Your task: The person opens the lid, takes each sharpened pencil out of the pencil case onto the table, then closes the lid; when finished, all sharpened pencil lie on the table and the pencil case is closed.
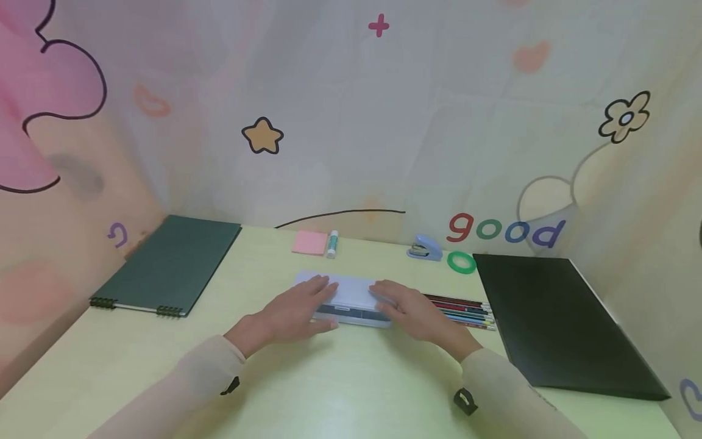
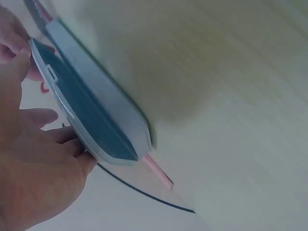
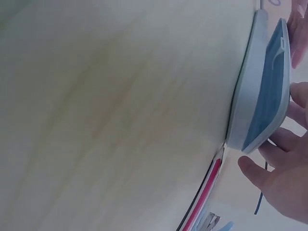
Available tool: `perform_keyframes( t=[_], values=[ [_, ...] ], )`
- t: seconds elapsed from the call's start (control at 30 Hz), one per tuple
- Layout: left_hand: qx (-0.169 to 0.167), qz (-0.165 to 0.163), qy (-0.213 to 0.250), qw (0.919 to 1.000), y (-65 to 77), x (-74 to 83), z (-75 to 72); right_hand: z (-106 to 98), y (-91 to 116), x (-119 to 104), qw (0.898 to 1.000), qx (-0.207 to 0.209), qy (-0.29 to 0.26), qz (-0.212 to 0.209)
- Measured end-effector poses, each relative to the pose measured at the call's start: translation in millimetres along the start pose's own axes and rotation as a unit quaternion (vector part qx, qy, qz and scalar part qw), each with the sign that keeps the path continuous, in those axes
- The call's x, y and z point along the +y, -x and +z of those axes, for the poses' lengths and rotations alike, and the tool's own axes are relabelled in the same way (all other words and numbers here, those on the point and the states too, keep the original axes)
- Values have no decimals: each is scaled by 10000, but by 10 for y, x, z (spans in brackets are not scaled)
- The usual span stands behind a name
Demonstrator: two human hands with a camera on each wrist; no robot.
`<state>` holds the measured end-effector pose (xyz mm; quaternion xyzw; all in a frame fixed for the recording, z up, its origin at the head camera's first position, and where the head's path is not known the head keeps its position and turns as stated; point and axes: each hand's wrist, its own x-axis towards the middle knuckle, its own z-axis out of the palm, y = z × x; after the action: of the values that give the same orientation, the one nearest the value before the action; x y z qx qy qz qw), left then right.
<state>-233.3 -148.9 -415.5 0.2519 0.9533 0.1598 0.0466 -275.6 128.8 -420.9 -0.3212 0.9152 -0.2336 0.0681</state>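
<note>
A pale plastic pencil case [image 1: 352, 292] lies at the middle of the table, its lid tilted and a gap showing along the front. My left hand [image 1: 296, 311] rests on the left part of the lid, fingers extended and thumb held apart near the front edge. On the right part of the lid lies my right hand [image 1: 408, 308], its fingers also fairly straight. Both wrist views show the lid [image 2: 72, 115] raised off the base [image 3: 248, 91], with fingers against its outer face. Several pencils [image 1: 466, 311] lie right of the case, partly behind the right hand.
Behind the case are pink sticky notes [image 1: 309, 242], a glue stick [image 1: 332, 244], a purple stapler [image 1: 425, 248] and a roll of green tape [image 1: 461, 262]. A dark green spiral notebook [image 1: 175, 262] lies at left, a black folder [image 1: 565, 323] at right. A printed curtain [image 1: 340, 122] stands behind.
</note>
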Motion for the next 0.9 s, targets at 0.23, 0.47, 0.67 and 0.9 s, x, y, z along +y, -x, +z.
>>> perform_keyframes(
  t=[0.23, 0.47, 0.67, 0.9],
  values=[
    [-396, 6, -120, 9991, -14, 94, 77, 72, 27, 32, 9961, -188, 823, -238],
    [-438, -125, -259, 9986, -2, 141, 87, 115, 16, 8, 9902, -29, 1316, -457],
    [-542, -124, -329, 9979, 8, 183, 93, 164, 28, -15, 9829, 34, 1759, -537],
    [-673, -213, -399, 9967, -10, 181, 82, 164, 24, -53, 9782, -32, 2001, -557]
  ],
)
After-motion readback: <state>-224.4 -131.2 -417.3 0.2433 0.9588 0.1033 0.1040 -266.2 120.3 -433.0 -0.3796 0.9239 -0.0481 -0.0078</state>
